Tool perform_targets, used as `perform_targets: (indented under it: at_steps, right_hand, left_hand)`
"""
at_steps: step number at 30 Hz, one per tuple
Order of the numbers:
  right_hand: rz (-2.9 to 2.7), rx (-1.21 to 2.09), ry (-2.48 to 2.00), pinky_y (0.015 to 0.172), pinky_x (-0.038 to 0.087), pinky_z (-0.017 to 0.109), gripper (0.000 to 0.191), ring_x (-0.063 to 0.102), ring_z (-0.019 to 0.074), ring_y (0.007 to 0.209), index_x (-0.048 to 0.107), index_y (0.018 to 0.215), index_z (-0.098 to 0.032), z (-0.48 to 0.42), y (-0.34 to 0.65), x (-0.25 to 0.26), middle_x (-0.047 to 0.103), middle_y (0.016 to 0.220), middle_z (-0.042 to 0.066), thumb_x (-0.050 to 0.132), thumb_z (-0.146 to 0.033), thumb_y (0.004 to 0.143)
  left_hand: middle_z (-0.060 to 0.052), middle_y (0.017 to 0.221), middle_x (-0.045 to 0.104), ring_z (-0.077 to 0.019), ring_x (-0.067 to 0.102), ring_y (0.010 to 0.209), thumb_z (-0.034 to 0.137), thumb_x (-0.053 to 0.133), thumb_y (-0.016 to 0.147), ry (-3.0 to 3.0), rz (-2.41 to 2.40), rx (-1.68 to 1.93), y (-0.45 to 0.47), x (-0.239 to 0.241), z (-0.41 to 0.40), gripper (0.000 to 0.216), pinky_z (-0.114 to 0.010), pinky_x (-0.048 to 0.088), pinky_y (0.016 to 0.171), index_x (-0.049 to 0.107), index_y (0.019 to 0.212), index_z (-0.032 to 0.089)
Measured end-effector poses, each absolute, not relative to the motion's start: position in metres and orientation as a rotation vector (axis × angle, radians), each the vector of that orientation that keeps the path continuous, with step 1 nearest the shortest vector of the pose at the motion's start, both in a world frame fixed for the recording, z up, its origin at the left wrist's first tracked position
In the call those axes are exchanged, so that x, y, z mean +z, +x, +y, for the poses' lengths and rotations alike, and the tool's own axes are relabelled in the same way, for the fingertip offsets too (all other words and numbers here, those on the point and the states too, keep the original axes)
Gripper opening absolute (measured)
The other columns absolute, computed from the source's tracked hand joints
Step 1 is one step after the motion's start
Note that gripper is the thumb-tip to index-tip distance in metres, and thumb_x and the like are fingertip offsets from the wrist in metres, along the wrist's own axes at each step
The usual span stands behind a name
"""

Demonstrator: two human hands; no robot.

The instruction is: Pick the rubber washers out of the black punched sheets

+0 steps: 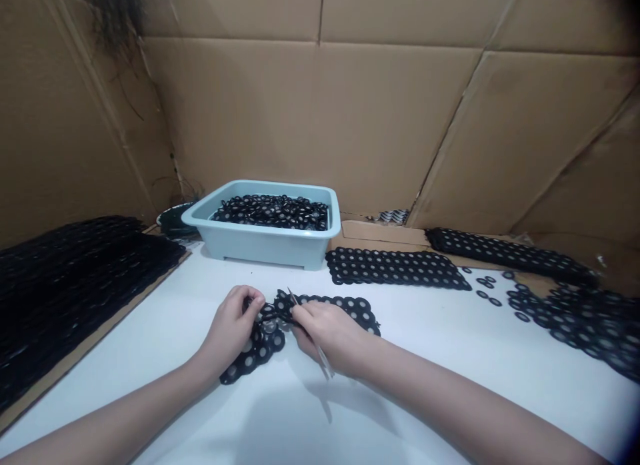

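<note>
My left hand [235,322] is closed in a pinch on the edge of a black mesh of linked rings with pale round centres [249,360]. The mesh bends between my hands, one part hanging below my left fingers and a wider part [357,308] lying on the table behind my right hand. In my right hand [330,332] is a slim, pointed metal tool [324,362], perhaps tweezers. Its tip points up and left past my fingers, and its other end sticks out below my palm. My fingers partly hide where the tool and mesh meet.
A light blue basin [265,247] full of loose black rings stands behind my hands. Flat ring panels [397,266] lie at the back right, near loose rings [483,282] and a larger mesh [590,318]. Stacked black sheets [75,285] on cardboard fill the left. Cardboard walls [310,112] enclose the table.
</note>
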State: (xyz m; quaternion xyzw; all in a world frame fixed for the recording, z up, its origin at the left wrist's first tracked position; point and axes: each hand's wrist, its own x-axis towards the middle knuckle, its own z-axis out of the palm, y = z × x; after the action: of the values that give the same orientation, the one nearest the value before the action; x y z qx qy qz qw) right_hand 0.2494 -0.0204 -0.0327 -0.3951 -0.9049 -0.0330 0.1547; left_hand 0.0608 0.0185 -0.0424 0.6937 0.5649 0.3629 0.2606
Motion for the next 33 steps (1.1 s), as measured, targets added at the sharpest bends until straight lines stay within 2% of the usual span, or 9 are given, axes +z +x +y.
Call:
perform_targets:
  at_steps: [4,8,11,15,18,23,27,33]
  right_hand:
    - [-2.622,-0.162,-1.074,0.052,0.031,0.024,0.012,0.042,0.0115,0.058,0.045,0.077,-0.015,-0.021,0.252,-0.037,0.053,0.067,0.004,0.035,-0.014,0.082]
    - [-2.608,-0.197,-1.030,0.057,0.033,0.025,0.011,0.045,0.0126,0.063,0.045,0.077,-0.015,-0.021,0.254,-0.041,0.053,0.070,0.004,0.036,-0.014,0.082]
    - [-2.624,-0.222,-1.013,0.058,0.034,0.025,0.010,0.045,0.0128,0.064,0.046,0.077,-0.015,-0.020,0.254,-0.042,0.053,0.070,0.004,0.037,-0.015,0.083]
    - [-2.633,-0.241,-0.996,0.060,0.035,0.025,0.010,0.046,0.0134,0.066,0.046,0.079,-0.015,-0.019,0.254,-0.044,0.054,0.073,0.004,0.037,-0.016,0.082]
    - [-2.633,-0.251,-0.984,0.061,0.036,0.026,0.009,0.047,0.0144,0.069,0.046,0.079,-0.015,-0.020,0.254,-0.045,0.054,0.074,0.005,0.039,-0.019,0.082]
    - [-2.650,-0.268,-0.979,0.063,0.038,0.028,0.012,0.048,0.0160,0.072,0.047,0.079,-0.015,-0.021,0.252,-0.046,0.054,0.077,0.006,0.040,-0.024,0.083]
    - [-2.657,-0.266,-0.968,0.064,0.039,0.029,0.015,0.048,0.0167,0.074,0.048,0.080,-0.015,-0.021,0.252,-0.046,0.054,0.078,0.006,0.040,-0.026,0.083]
    - [-2.671,-0.231,-0.945,0.062,0.039,0.029,0.027,0.049,0.0165,0.072,0.049,0.079,-0.014,-0.021,0.253,-0.041,0.055,0.076,0.007,0.039,-0.039,0.083]
  left_hand:
    - [0.001,0.068,0.050,-0.0162,0.050,0.068,0.041,0.032,0.081,1.742,1.652,1.099,0.052,-0.043,0.027,0.027,-0.028,0.039,0.064,0.044,0.072,0.020]
    - [0.002,0.067,0.049,-0.0152,0.049,0.066,0.037,0.032,0.081,1.886,1.576,1.029,0.050,-0.044,0.030,0.021,-0.027,0.038,0.063,0.042,0.074,0.020]
    - [0.001,0.073,0.052,-0.0155,0.051,0.069,0.032,0.034,0.081,1.959,1.523,0.983,0.052,-0.044,0.028,0.016,-0.028,0.040,0.066,0.044,0.087,0.021]
    - [-0.003,0.086,0.054,-0.0182,0.051,0.085,0.026,0.030,0.082,2.145,1.394,0.833,0.054,-0.043,0.024,0.028,-0.033,0.039,0.079,0.050,0.101,0.022]
    - [-0.006,0.092,0.052,-0.0206,0.048,0.093,0.028,0.030,0.082,2.272,1.350,0.767,0.055,-0.043,0.022,0.031,-0.038,0.035,0.085,0.056,0.099,0.022]
    - [-0.005,0.095,0.051,-0.0208,0.045,0.092,0.025,0.034,0.082,2.387,1.316,0.709,0.055,-0.042,0.019,0.024,-0.038,0.035,0.084,0.055,0.091,0.022]
    - [-0.004,0.086,0.053,-0.0196,0.046,0.085,0.024,0.036,0.080,2.361,1.320,0.743,0.056,-0.040,0.019,0.016,-0.035,0.036,0.078,0.051,0.079,0.019]
    - [0.001,0.074,0.052,-0.0150,0.049,0.071,0.035,0.037,0.081,1.994,1.429,0.916,0.055,-0.036,0.019,0.018,-0.028,0.038,0.067,0.046,0.077,0.020]
